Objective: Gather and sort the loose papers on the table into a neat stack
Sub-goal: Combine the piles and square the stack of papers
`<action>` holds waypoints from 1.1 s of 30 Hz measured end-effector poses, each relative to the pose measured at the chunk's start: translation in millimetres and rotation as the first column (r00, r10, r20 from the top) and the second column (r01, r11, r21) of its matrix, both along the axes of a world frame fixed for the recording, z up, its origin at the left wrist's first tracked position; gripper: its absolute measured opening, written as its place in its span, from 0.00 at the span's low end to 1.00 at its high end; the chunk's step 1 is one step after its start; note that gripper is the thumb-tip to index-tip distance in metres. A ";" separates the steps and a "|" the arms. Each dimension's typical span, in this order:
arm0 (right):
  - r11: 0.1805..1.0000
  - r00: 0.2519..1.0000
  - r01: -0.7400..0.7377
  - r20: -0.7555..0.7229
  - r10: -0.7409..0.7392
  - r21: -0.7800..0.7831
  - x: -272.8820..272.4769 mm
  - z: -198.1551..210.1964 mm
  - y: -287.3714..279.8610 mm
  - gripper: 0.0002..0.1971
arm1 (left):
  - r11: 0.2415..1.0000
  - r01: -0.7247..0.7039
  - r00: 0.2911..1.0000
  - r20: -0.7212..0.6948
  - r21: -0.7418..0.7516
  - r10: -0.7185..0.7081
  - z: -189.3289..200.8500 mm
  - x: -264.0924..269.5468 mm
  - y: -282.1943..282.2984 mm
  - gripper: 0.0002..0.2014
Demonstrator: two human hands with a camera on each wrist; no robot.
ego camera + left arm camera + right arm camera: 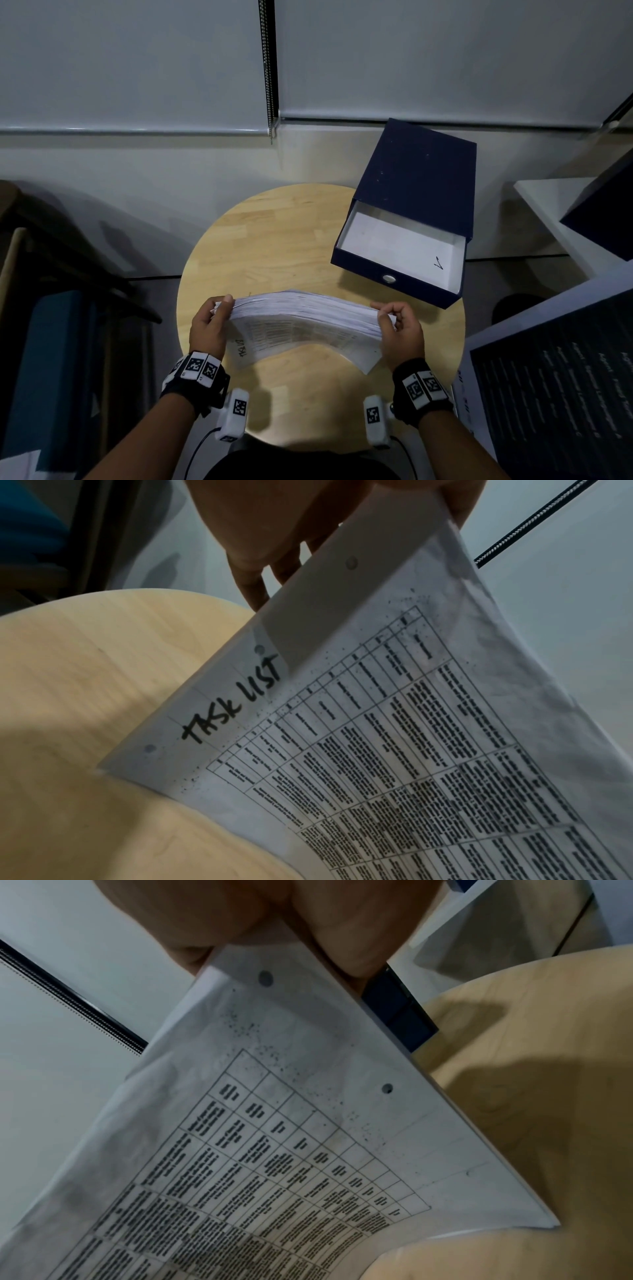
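Both hands, left [208, 325] and right [400, 329], grasp the thick white printed paper stack [305, 318] by its ends, bowed above the round wooden desk [274, 246]. Squaring seems underway. Next, tap its lower edge level near the desk's front edge.

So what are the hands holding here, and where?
The paper stack, upright on the table: left hand grips its left end, right hand its right end.

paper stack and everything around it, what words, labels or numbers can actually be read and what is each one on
"TASK LIST": handwritten in black marker on the front sheet of the white paper stack held by the left hand and right hand.
Printed table text on that sheet: too blurred to read.
White lines on the dark poster at right: too blurred to read.
Black pen mark inside the open navy blue box drawer: a scribble, not legible.
Square black-and-white markers on the wrist bands: patterns, no words.
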State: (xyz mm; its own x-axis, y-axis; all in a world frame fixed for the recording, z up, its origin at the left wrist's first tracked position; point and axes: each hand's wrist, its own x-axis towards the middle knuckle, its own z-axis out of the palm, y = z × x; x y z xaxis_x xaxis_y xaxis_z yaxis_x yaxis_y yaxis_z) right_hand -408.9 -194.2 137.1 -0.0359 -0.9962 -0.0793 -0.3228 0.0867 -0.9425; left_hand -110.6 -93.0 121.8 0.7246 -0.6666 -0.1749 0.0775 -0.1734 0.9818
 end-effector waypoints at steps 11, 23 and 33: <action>0.999 1.000 -0.022 0.001 0.022 -0.036 1.9 5.6 -4.0 0.06 | 1.000 -0.005 1.000 0.018 0.029 0.005 1.4 -2.2 -1.4 0.15; 0.994 0.991 -0.107 -0.080 0.104 -0.032 -13.3 -3.9 -8.2 0.09 | 0.999 -0.008 1.000 0.014 0.033 0.007 -0.3 0.7 -2.0 0.16; 0.994 0.997 -0.079 -0.003 0.079 -0.070 -14.0 -3.2 -8.8 0.11 | 0.999 0.022 0.999 0.036 0.040 -0.024 4.9 -0.3 -3.5 0.24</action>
